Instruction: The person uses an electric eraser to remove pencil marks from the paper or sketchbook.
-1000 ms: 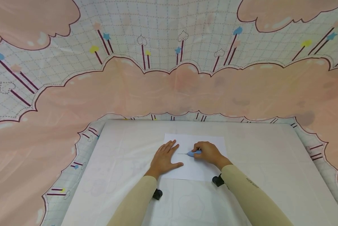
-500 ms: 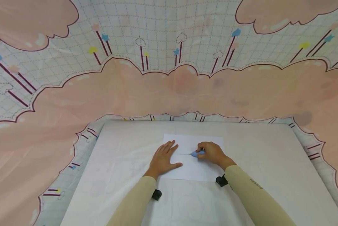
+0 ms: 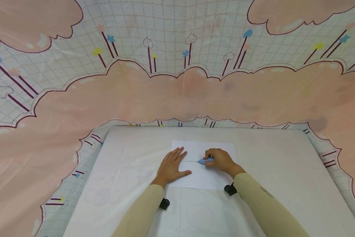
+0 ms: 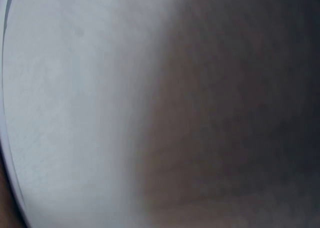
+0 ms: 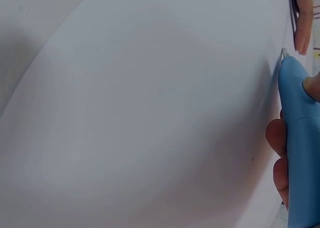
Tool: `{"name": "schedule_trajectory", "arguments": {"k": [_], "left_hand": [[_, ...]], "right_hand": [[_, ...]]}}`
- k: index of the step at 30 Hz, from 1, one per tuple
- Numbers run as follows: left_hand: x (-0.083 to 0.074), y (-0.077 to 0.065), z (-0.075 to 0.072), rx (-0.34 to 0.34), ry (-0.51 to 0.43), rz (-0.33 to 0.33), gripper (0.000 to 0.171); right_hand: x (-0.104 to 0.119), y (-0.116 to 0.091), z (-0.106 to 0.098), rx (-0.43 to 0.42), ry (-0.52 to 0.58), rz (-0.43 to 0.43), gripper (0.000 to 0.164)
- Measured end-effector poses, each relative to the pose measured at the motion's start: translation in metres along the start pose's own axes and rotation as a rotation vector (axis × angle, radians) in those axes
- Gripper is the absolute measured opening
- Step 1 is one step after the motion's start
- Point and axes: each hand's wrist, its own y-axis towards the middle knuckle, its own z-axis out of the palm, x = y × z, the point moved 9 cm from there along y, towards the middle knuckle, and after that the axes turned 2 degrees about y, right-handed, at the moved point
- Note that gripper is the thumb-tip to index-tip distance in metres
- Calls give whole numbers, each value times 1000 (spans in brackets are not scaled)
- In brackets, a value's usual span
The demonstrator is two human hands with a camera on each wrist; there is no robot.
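Note:
A white sheet of paper (image 3: 207, 181) lies on the table, with a thin dark line (image 3: 191, 161) across its middle. My left hand (image 3: 171, 167) rests flat on the paper's left part, fingers spread and thumb pointing right. My right hand (image 3: 220, 160) grips a thick, blue pen-shaped tool (image 3: 205, 161), its tip at the line and pointing left. In the right wrist view the blue tool (image 5: 302, 138) has a rounded body with a seam and a small pale tip. Fingers hide part of the body. The left wrist view is mostly dark blur.
A white cover lies over the table (image 3: 130, 144). Behind and around it hangs a patterned cloth (image 3: 177, 95) with peach clouds. Black wrist cameras sit below the left sleeve (image 3: 145, 210) and the right sleeve (image 3: 263, 200).
My right hand moved the blue tool a little to the right along the line, then back slightly left. My left hand has stayed in place on the paper.

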Motion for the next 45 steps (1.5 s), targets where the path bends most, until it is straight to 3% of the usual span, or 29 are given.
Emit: {"name": "schedule_trajectory", "arguments": {"k": [8, 16, 32, 45], "left_hand": [[-1, 0, 0, 11, -11, -4, 93], [-1, -2, -2, 0, -19, -3, 92], [-2, 1, 0, -10, -1, 10, 95], [-1, 1, -2, -2, 5, 1, 94]], "right_hand": [[6, 2, 3, 10, -7, 8, 12], [-3, -5, -3, 5, 6, 60, 12], [3, 1, 0, -22, 7, 1, 13], [7, 4, 3, 16, 8, 30, 10]]}}
